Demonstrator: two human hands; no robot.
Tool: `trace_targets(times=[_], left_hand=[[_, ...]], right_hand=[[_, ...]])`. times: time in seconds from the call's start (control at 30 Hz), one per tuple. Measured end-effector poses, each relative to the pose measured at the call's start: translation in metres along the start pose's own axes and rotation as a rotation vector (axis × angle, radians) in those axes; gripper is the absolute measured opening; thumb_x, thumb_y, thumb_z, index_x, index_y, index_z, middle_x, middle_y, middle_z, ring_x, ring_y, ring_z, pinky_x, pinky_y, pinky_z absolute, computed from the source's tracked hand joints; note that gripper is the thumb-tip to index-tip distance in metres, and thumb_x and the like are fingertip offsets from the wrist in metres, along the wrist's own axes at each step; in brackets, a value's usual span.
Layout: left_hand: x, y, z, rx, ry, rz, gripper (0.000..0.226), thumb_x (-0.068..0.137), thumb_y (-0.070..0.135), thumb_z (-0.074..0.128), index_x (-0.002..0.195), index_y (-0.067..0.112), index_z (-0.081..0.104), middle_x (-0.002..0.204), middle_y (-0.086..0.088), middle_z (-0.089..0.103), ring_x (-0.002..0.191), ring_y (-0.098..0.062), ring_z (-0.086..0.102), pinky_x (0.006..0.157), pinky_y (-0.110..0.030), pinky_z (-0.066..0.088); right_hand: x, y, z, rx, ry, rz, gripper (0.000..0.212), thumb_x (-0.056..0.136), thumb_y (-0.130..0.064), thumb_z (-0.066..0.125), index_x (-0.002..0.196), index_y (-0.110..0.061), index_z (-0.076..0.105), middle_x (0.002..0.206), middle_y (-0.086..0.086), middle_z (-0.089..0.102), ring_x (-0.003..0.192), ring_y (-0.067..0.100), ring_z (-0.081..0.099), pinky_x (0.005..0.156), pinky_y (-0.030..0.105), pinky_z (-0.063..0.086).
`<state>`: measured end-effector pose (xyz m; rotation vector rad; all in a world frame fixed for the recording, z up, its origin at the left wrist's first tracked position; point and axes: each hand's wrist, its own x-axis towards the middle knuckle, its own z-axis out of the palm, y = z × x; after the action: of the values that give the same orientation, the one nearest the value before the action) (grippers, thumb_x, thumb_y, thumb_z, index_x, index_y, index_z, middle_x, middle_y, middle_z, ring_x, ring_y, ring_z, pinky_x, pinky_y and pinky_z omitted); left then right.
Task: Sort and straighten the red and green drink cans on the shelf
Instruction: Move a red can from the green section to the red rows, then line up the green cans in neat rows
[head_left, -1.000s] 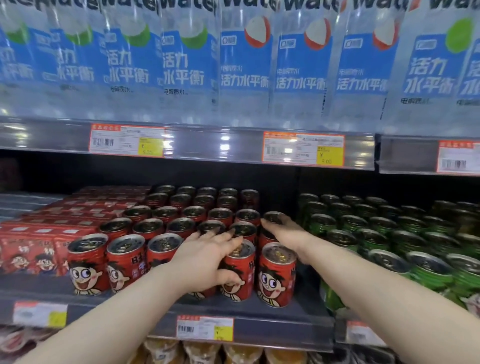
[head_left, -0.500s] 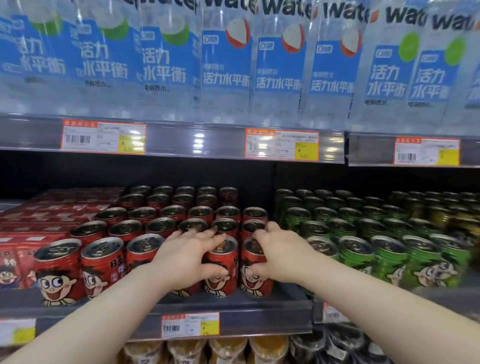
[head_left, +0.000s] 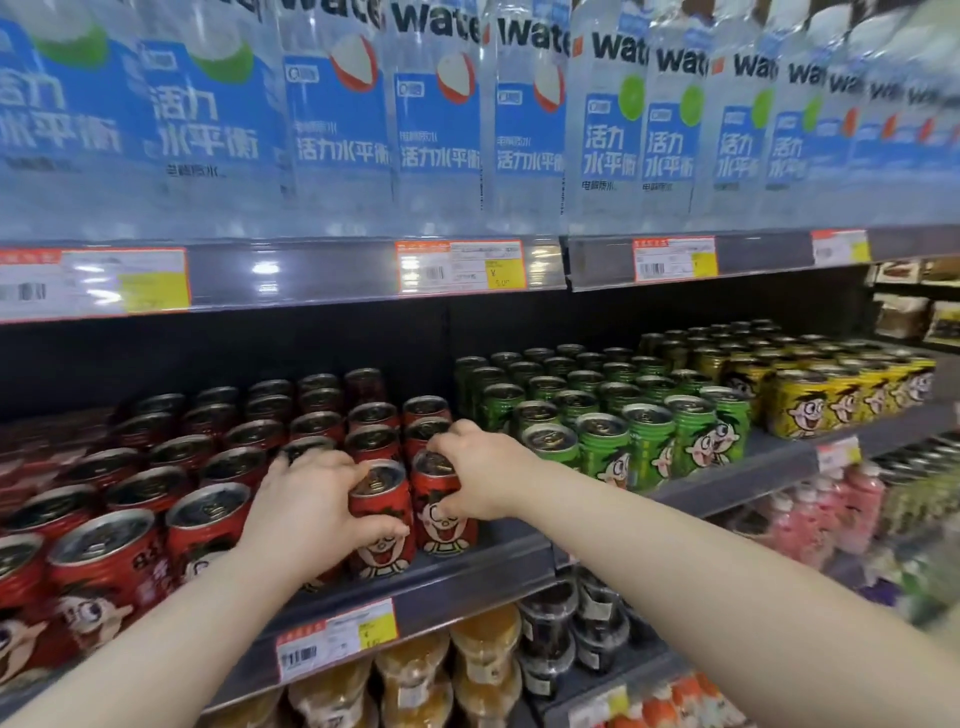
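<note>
Since half a second ago the camera has swung right and closer, so a block of yellow cans (head_left: 831, 400) now shows at the far right. Both hands have tightened on the two front cans they were already touching.

Head view: the left hand (head_left: 311, 512) wraps a red can (head_left: 382, 525) in the front row, with its fingers curled over the top rim and its thumb laid across the cartoon face on the front. The right hand (head_left: 483, 478) grips the neighbouring red can (head_left: 441, 525), the last one on that end of the row. Its fingertips hook over the lid and its thumb presses the can's front. The two held cans stand upright, side by side and touching or nearly so, at the front lip of the shelf (head_left: 467, 577). The left palm seems to cover another front-row can, but the hand hides it, so I cannot tell whether it touches.

To the left of the grip and behind it, the other red cans (head_left: 208, 457) stand in rows that run back into the dark of the shelf. Just to the right of the grip, past the right wrist, the green cans (head_left: 644, 447) begin, also upright in rows, and the yellow ones lie beyond them. Below the grip a price tag (head_left: 337, 644) sits on the shelf edge, above tubs of orange jelly (head_left: 415, 670). Above the grip, tall water bottles (head_left: 441, 130) with blue labels line the upper shelf. Low to the right are pink bottles (head_left: 841, 514), which are blurred.
</note>
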<state>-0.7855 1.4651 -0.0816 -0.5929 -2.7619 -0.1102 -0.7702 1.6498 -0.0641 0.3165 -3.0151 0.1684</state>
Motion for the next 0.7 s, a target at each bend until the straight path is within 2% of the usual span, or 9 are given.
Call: trace_targets(times=[0.1, 0.2, 0.3, 0.37, 0.43, 0.57, 0.7], left_hand=[[-0.001, -0.004, 0.001, -0.024, 0.009, 0.007, 0.084, 0.064, 0.078, 0.052, 0.132, 0.029, 0.049, 0.136, 0.007, 0.049, 0.129, -0.013, 0.039, 0.11, -0.038, 0.025], [0.0, -0.006, 0.001, -0.06, 0.025, 0.005, 0.093, 0.057, 0.085, 0.039, 0.13, 0.029, 0.052, 0.134, 0.006, 0.051, 0.126, -0.015, 0.044, 0.107, -0.039, 0.029], [0.004, -0.002, 0.001, -0.081, 0.104, -0.049, 0.101, 0.058, 0.092, 0.029, 0.131, 0.025, 0.05, 0.136, -0.001, 0.05, 0.125, -0.024, 0.046, 0.106, -0.05, 0.03], [0.01, 0.007, 0.003, -0.061, 0.209, -0.023, 0.095, 0.064, 0.086, 0.027, 0.127, 0.02, 0.055, 0.13, -0.007, 0.056, 0.121, -0.03, 0.051, 0.102, -0.057, 0.032], [0.017, 0.024, 0.003, -0.065, 0.263, 0.037, 0.088, 0.067, 0.077, 0.026, 0.122, 0.017, 0.059, 0.124, -0.01, 0.06, 0.117, -0.032, 0.054, 0.098, -0.06, 0.034], [0.04, 0.077, 0.006, -0.148, 0.246, 0.147, 0.087, 0.065, 0.077, 0.026, 0.124, 0.02, 0.057, 0.129, -0.006, 0.057, 0.122, -0.028, 0.05, 0.101, -0.052, 0.036], [0.075, 0.147, 0.019, -0.223, 0.112, 0.194, 0.102, 0.055, 0.082, 0.025, 0.137, 0.024, 0.042, 0.14, -0.001, 0.045, 0.129, -0.021, 0.041, 0.11, -0.042, 0.031]], right_hand=[[-0.003, -0.007, 0.003, -0.013, 0.014, 0.026, 0.07, 0.084, -0.037, 0.065, 0.142, -0.015, 0.032, 0.148, 0.009, 0.028, 0.124, 0.035, 0.047, 0.097, 0.042, 0.046], [-0.009, -0.007, 0.006, -0.043, 0.017, 0.024, 0.067, 0.087, -0.037, 0.06, 0.142, -0.014, 0.031, 0.151, 0.009, 0.025, 0.125, 0.035, 0.046, 0.094, 0.045, 0.048], [-0.018, 0.004, 0.003, 0.039, 0.042, 0.009, 0.07, 0.086, -0.04, 0.06, 0.145, -0.019, 0.028, 0.157, 0.006, 0.016, 0.131, 0.033, 0.041, 0.1, 0.046, 0.044], [-0.027, 0.018, -0.007, 0.091, 0.109, -0.013, 0.062, 0.088, -0.04, 0.059, 0.142, -0.021, 0.035, 0.154, 0.004, 0.021, 0.131, 0.03, 0.041, 0.103, 0.045, 0.042], [-0.037, 0.04, -0.021, 0.109, 0.169, -0.012, 0.049, 0.091, -0.039, 0.054, 0.136, -0.021, 0.045, 0.146, 0.002, 0.034, 0.127, 0.026, 0.044, 0.101, 0.041, 0.043], [-0.052, 0.113, -0.047, 0.087, 0.284, 0.075, 0.031, 0.094, -0.032, 0.05, 0.122, -0.021, 0.058, 0.128, 0.001, 0.052, 0.119, 0.024, 0.051, 0.098, 0.036, 0.043], [-0.063, 0.214, -0.062, 0.069, 0.285, 0.177, 0.031, 0.092, -0.028, 0.052, 0.121, -0.021, 0.059, 0.128, 0.003, 0.053, 0.12, 0.022, 0.05, 0.102, 0.031, 0.039]])
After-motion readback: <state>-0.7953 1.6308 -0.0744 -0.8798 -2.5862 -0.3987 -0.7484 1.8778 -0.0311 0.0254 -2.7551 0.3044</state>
